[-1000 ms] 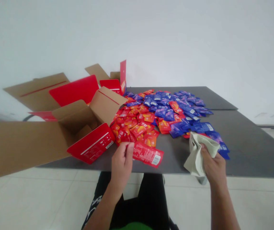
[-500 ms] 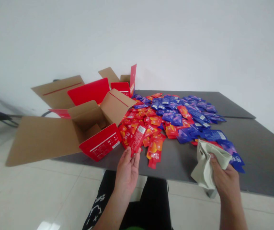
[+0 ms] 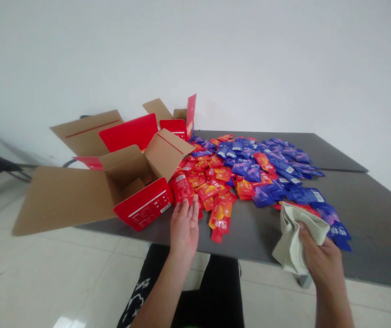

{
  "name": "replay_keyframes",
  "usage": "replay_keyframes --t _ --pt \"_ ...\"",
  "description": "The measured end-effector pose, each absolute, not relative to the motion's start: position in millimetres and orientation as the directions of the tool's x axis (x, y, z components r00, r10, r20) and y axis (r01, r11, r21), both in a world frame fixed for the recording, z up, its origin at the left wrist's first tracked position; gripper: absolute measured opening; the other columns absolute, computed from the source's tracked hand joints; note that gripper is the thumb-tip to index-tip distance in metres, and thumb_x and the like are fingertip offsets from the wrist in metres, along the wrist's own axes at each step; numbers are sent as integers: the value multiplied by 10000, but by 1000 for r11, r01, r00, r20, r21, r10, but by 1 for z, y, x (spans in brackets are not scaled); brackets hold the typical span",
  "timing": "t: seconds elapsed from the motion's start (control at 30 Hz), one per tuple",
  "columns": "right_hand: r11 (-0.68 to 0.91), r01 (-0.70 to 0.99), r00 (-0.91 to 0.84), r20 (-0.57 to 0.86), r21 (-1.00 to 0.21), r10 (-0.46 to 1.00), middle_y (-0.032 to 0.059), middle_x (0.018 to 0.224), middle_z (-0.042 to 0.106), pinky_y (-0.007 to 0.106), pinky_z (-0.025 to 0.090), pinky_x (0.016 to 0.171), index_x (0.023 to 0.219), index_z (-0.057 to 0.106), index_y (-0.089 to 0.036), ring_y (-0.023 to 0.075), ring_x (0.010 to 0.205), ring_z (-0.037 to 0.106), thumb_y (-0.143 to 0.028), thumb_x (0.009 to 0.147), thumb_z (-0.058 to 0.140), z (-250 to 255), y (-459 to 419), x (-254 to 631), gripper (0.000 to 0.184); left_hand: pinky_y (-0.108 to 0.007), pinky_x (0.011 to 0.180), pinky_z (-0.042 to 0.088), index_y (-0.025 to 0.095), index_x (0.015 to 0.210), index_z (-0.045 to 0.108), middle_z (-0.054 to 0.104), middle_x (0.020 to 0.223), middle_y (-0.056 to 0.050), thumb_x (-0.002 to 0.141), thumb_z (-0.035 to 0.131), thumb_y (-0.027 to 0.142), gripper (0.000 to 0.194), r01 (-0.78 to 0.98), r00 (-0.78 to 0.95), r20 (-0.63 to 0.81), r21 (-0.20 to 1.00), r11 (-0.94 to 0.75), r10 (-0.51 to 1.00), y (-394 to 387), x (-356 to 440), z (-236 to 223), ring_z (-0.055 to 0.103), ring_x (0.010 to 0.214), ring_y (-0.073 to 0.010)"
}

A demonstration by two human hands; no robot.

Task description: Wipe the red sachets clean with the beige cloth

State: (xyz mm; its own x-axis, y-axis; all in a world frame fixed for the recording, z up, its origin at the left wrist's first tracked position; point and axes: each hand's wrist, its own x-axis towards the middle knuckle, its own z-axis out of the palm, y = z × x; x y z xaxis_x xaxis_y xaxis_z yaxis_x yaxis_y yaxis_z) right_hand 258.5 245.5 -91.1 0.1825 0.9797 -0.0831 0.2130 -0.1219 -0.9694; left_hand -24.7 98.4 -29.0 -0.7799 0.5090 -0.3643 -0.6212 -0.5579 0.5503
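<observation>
My left hand (image 3: 185, 225) is palm up at the front edge of the pile, its fingers stretched out and apart. Just beyond its fingertips a red pouch (image 3: 182, 187) lies against the other pouches beside the open box; whether the fingertips touch it I cannot tell. An orange-red pouch (image 3: 220, 217) lies to the right of this hand. My right hand (image 3: 321, 253) grips a folded pale cloth (image 3: 291, 237) over the table's front edge, thumb on top. Near the cloth lies a blue pouch (image 3: 332, 223).
An open cardboard box (image 3: 144, 205) with red outside and spread flaps stands left of the pile. More open boxes (image 3: 130, 132) stand behind it. Blue pouches (image 3: 277, 159) are heaped on the right part of the grey table (image 3: 369, 218), near the white wall.
My left hand has let go of the red pouch, which now lies on the pile by the box. Its fingers have opened. My right hand still holds the cloth.
</observation>
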Motion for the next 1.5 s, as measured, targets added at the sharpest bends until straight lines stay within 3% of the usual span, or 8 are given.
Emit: replay_keyframes --t 0.23,0.53,0.73,0.87,1.03,1.2,1.3,1.5 --pt "-129 228 173 -90 -965 981 68 849 772 273 555 543 956 806 -139 229 695 697 -594 604 866 -87 245 257 578 -350 1060 565 205 1136 641 632 1448 -111 978 628 153 167 -622 -755 -311 621 -477 578 95 -12 -36 674 1249 -220" --pt "-69 237 120 -41 -969 992 65 825 763 259 514 499 973 805 -128 214 647 673 -568 661 846 -88 245 259 541 -361 959 578 256 1345 548 620 1444 -127 916 674 206 449 -686 -665 -323 621 -380 673 77 8 -31 711 1156 -239" --pt "-42 206 73 -27 -978 997 92 838 759 267 510 520 1019 799 -95 198 625 654 -617 684 832 -94 247 259 621 -244 664 510 214 1156 608 677 943 -27 938 682 453 332 -493 -708 -194 825 -278 679 60 41 -57 660 751 -130" --pt "9 198 29 15 -980 999 96 858 762 286 519 560 1023 800 -100 210 662 663 -639 718 809 -92 244 257 620 -266 658 455 182 953 626 600 743 -18 1078 404 435 359 -18 -402 160 983 -183 901 47 59 -66 593 677 -132" --pt "47 160 -214 12 -986 977 86 858 755 300 527 615 997 792 -126 204 686 645 -630 764 796 -86 238 264 556 -304 610 322 199 697 489 501 628 10 1055 443 249 364 659 61 512 624 -420 857 66 62 -35 484 599 -126" --pt "48 51 -502 16 -998 865 62 843 725 290 528 656 928 754 -154 188 712 628 -538 766 840 -81 230 277 426 -291 617 368 218 740 508 565 681 12 1067 438 308 346 792 -6 315 581 -187 949 133 51 -18 564 660 -154" --pt "9 4 -588 4 -1000 809 10 760 644 239 467 583 896 713 -163 138 643 560 -485 779 847 -77 229 279 368 -318 830 478 205 993 609 685 1010 -59 1020 528 221 87 884 -45 278 459 -91 959 174 44 -26 642 979 -212" --pt "-29 -65 -684 23 -997 729 -14 739 550 213 396 550 849 681 -157 113 634 494 -442 812 830 -74 231 278 323 -428 1026 475 157 1236 591 602 1303 -167 960 652 294 315 962 -197 287 243 128 938 232 37 -40 556 1232 -311"
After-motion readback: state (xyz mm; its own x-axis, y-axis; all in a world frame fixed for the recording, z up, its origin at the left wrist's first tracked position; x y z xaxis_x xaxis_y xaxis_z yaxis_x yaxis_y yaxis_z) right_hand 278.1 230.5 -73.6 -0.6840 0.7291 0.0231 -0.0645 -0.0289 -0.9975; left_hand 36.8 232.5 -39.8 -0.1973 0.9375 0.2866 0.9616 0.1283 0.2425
